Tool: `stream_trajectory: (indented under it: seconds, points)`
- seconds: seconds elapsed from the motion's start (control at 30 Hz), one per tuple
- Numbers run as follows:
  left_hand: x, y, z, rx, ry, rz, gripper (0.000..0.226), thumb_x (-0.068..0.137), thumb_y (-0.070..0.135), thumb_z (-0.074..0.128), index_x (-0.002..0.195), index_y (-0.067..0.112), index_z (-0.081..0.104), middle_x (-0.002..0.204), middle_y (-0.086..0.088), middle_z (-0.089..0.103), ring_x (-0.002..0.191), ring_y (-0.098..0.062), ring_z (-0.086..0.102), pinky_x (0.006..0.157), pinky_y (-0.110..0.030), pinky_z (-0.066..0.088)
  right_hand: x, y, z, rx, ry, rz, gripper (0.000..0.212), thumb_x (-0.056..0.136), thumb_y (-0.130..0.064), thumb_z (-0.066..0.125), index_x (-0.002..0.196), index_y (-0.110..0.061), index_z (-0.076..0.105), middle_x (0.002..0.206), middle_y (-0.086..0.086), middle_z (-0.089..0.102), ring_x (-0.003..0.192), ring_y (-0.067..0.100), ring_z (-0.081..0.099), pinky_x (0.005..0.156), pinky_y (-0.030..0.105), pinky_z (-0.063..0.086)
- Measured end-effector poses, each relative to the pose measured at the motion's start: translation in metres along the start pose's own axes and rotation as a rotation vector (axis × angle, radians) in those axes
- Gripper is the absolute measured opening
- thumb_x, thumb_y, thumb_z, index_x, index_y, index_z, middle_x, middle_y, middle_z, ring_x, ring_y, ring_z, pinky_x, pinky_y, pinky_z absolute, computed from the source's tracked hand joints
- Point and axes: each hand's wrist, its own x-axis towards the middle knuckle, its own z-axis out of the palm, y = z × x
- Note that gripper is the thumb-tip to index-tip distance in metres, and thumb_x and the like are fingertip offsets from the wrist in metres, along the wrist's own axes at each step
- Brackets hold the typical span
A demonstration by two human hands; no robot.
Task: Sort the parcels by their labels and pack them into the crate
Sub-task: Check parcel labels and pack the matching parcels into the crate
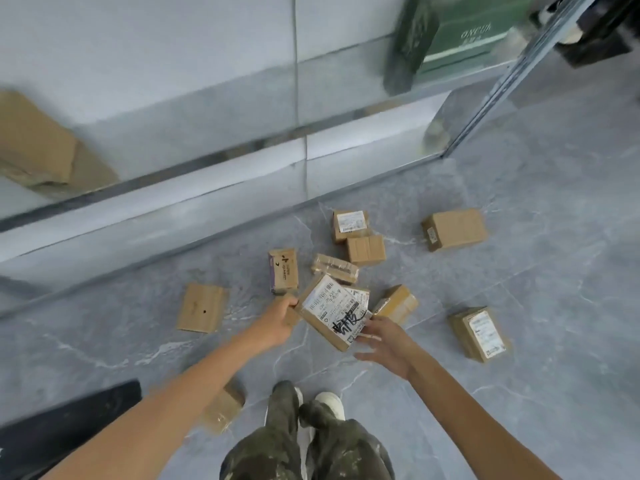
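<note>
- Held parcel (330, 313): flat brown cardboard. It has a white barcode label on its top face, with heavy black marker writing across the label's near end. It is tilted and raised over the floor (519, 202) in the middle of the scatter, ahead of the person's feet.
- Left hand (277, 322): clamped on the parcel's left edge, thumb on top, the other fingers hidden under the edge.
- Right hand (386, 342): fingers straight and spread. The fingertips (362, 336) meet the parcel's near right corner and grip nothing.
- Second label (360, 295): shows just behind the held parcel's far right edge. Its parcel is mostly hidden.
- Just beyond the held parcel: purple-sided parcel (284, 270) with handwriting on top, and taped parcel (335, 268) beside it.
- Farther back: labelled box (349, 225) touching plain box (366, 250). Large box (454, 229) lies well apart to their right.
- Right of the held parcel: shiny-taped box (396, 303) just beside it. Right labelled box (479, 334) is farther out, label up.
- Left: flat parcel (202, 308) lies alone. Near parcel (223, 407) is partly covered by the left forearm.
- All loose parcels rest on grey veined floor tiles.
- Mirrored panel (173, 98) runs along the far side and reflects cardboard at its left.
- Green box (415, 36): top right, blurred.
- Dark object (69, 420): lower left, blurred. Cannot tell what it is.
- Camouflage trousers (311, 445) and white shoes (329, 401) at the bottom centre.
</note>
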Motion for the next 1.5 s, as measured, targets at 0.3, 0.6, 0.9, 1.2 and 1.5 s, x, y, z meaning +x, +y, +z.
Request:
stream_trajectory:
  seconds: [0.3,0.6,0.9,1.2,1.5]
  points:
    - [-0.247,0.244,-0.155,-0.479,0.489,0.424,0.052,0.079,0.015,0.073,0.116,0.02,0.037,0.128,0.001,0.045,0.122,-0.014,0.042,0.103,-0.029,0.035,-0.318,-0.192,0.07,0.165,-0.155,-0.37,0.027,0.094,-0.015,0.05,0.118,-0.004,0.052,0.095,0.013,0.065,0.076,0.025,0.068,0.062,0.042,0.059]
    - [-0.444,0.33,-0.241,-0.583,0.692,0.842,0.083,0.078,0.017,0.074,0.142,0.037,0.025,0.147,0.013,0.033,0.131,-0.018,0.041,0.1,-0.047,0.047,-0.535,-0.211,0.157,0.178,-0.462,-0.677,0.033,0.094,-0.013,0.05,0.126,-0.004,0.049,0.101,0.021,0.062,0.102,0.037,0.063,0.092,0.056,0.049]
    - [-0.6,0.244,-0.208,-0.911,0.537,0.83,0.07,0.081,0.029,0.066,0.139,0.046,0.032,0.118,0.011,0.066,0.101,-0.017,0.068,0.075,-0.039,0.059,-0.646,-0.106,0.196,-0.452,-0.117,-1.048,0.038,0.086,-0.051,0.052,0.117,-0.029,0.051,0.107,-0.001,0.061,0.094,0.008,0.062,0.086,0.036,0.054]
    - [-0.711,0.161,-0.125,-0.685,0.492,0.686,0.066,0.088,0.041,0.049,0.144,0.04,0.014,0.137,0.02,0.042,0.118,0.002,0.051,0.092,-0.016,0.048,-0.671,0.022,0.231,-0.344,-0.426,-0.868,0.069,0.074,-0.059,0.064,0.135,-0.042,0.038,0.116,-0.011,0.067,0.107,0.009,0.065,0.096,0.048,0.051]
    - [-0.774,0.084,-0.024,-0.561,0.73,0.474,0.077,0.077,0.06,0.056,0.145,0.042,0.023,0.145,0.017,0.036,0.119,-0.001,0.05,0.099,-0.034,0.047,-0.678,0.121,0.197,-0.379,-0.518,-0.777,0.053,0.079,-0.054,0.059,0.129,-0.04,0.047,0.11,-0.009,0.071,0.096,0.008,0.069,0.074,0.033,0.055]
